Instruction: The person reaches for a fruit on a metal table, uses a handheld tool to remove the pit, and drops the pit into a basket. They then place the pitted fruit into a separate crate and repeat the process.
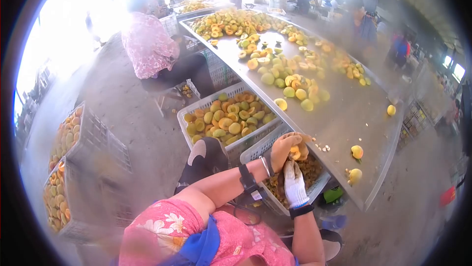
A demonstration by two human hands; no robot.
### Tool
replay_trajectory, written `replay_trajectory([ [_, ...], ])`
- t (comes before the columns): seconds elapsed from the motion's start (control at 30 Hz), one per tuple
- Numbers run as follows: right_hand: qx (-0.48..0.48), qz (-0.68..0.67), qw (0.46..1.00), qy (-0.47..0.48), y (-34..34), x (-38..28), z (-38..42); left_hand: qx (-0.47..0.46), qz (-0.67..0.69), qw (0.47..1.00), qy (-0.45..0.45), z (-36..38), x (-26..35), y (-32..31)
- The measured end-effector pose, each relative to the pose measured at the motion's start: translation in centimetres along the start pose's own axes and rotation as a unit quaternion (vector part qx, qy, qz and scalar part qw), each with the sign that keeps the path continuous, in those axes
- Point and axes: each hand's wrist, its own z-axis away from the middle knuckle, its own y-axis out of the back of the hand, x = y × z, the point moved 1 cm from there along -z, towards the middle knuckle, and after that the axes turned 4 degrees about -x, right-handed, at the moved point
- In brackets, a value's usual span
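My left hand (pixel 282 151), bare and with a bangle at the wrist, is closed around a yellow-orange peach (pixel 295 153) near the table's edge. Just below it my right hand (pixel 294 185), in a white glove with stained fingers, is closed with its fingertips up against the peach. Whatever those gloved fingers grip is hidden. Both hands are above a grey crate (pixel 253 154) with brown pits and scraps (pixel 310 168) in it. Small pale bits (pixel 322 147) lie on the metal table (pixel 344 118) beside my hands.
Many peaches, whole and halved (pixel 282 72), cover the table's far part; a few (pixel 357 152) lie near its right edge. A white crate of peach halves (pixel 228 118) stands left of my hands. Stacked crates (pixel 93 138) are farther left. A person in pink (pixel 150 44) sits across.
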Motion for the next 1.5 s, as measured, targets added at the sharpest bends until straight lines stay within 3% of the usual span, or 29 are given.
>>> replay_trajectory([
  [0.03,-0.005,-0.008,1.0,-0.003,0.0,-0.1,0.3,-0.011,0.038,0.998,0.055,0.5,0.9,-0.8],
  [0.13,-0.026,-0.021,0.999,-0.026,0.3,-0.5,0.6,-0.062,-0.081,0.993,0.056,0.5,1.1,-0.2],
  [0.17,-0.029,-0.012,0.999,-0.01,-0.1,-0.5,0.6,-0.084,-0.235,0.967,0.05,0.2,1.1,-0.1],
  [0.2,-0.03,-0.002,1.0,0.005,-0.2,-0.8,0.7,-0.107,-0.266,0.956,0.058,0.2,1.0,0.0],
  [0.27,-0.056,-0.109,0.988,-0.093,0.1,-1.6,1.1,-0.157,-0.323,0.93,0.073,0.3,0.8,-0.1],
  [0.4,-0.103,-0.247,0.939,-0.215,0.6,-2.4,1.6,-0.027,-0.149,0.987,0.061,-0.1,0.6,-0.4],
  [0.47,-0.133,-0.286,0.914,-0.256,1.1,-2.4,1.6,-0.071,-0.038,0.997,-0.008,-1.0,-0.4,2.1],
  [0.57,-0.164,-0.325,0.892,-0.268,0.7,-2.1,1.6,0.076,0.085,0.993,-0.013,-2.6,0.7,3.9],
  [0.6,-0.164,-0.275,0.91,-0.262,0.6,-1.8,1.5,0.162,0.059,0.984,-0.04,-3.0,1.8,4.3],
  [0.67,-0.159,-0.176,0.94,-0.247,0.5,-0.6,1.5,0.113,-0.18,0.966,-0.146,-3.7,4.5,8.6],
  [0.7,-0.132,-0.046,0.964,-0.226,0.2,-0.3,1.6,0.16,-0.388,0.869,-0.261,-5.1,5.9,13.3],
  [0.73,-0.142,0.064,0.961,-0.23,0.7,0.7,1.3,0.198,-0.429,0.837,-0.274,-5.0,7.4,13.6],
  [0.77,-0.129,0.139,0.972,-0.14,1.0,2.7,1.2,0.239,-0.468,0.802,-0.284,-4.9,9.0,13.9],
  [0.8,-0.112,0.216,0.968,-0.053,1.1,4.2,1.3,0.284,-0.359,0.867,-0.198,-4.2,10.9,10.8],
  [0.87,-0.105,0.245,0.962,-0.052,1.3,2.8,1.5,0.249,-0.584,0.71,-0.304,-6.1,10.8,11.5],
  [0.9,-0.106,0.265,0.957,-0.047,1.4,3.0,1.3,0.225,-0.563,0.75,-0.264,-6.4,9.6,8.3],
  [0.93,-0.11,0.285,0.951,-0.041,1.5,3.3,1.1,0.159,-0.626,0.72,-0.253,-7.2,7.9,6.0],
  [0.97,-0.127,0.327,0.936,0.018,1.6,4.1,0.8,0.086,-0.613,0.74,-0.264,-8.1,5.3,3.5],
  [1.0,-0.147,0.369,0.914,0.082,1.6,4.8,0.5,0.005,-0.607,0.768,-0.205,-8.6,2.4,0.8],
  [1.03,-0.128,0.372,0.916,0.075,1.6,4.9,0.4,-0.071,-0.6,0.782,-0.15,-8.9,-0.1,-2.0],
  [1.07,-0.147,0.386,0.91,-0.035,1.6,3.3,0.3,-0.122,-0.686,0.705,-0.13,-8.7,-2.5,-4.7],
  [1.13,-0.164,0.513,0.8,0.263,1.8,8.8,-0.2,-0.234,-0.665,0.696,-0.136,-9.7,-8.3,-8.2],
  [1.17,-0.179,0.456,0.852,0.184,1.8,9.5,-0.6,-0.297,-0.655,0.673,-0.17,-10.7,-12.3,-8.6],
  [1.2,-0.234,0.404,0.878,0.106,1.7,9.0,-0.5,-0.348,-0.662,0.653,-0.118,-10.9,-13.8,-10.2],
  [1.27,-0.303,0.302,0.901,-0.068,1.6,7.6,-0.3,-0.336,-0.717,0.59,-0.157,-10.9,-17.7,-11.4],
  [1.37,-0.26,0.418,0.87,-0.032,2.3,4.2,1.0,-0.434,-0.708,0.553,0.065,-12.0,-15.8,-14.0],
  [1.43,-0.235,0.431,0.871,-0.03,2.4,5.0,1.3,-0.414,-0.754,0.505,0.074,-13.2,-16.1,-13.4],
  [1.47,-0.23,0.522,0.821,0.036,2.4,6.0,1.0,-0.405,-0.775,0.479,0.078,-13.8,-16.4,-12.6],
  [1.5,-0.22,0.604,0.759,0.101,2.5,7.6,0.4,-0.386,-0.765,0.505,0.105,-14.3,-16.0,-11.6],
])
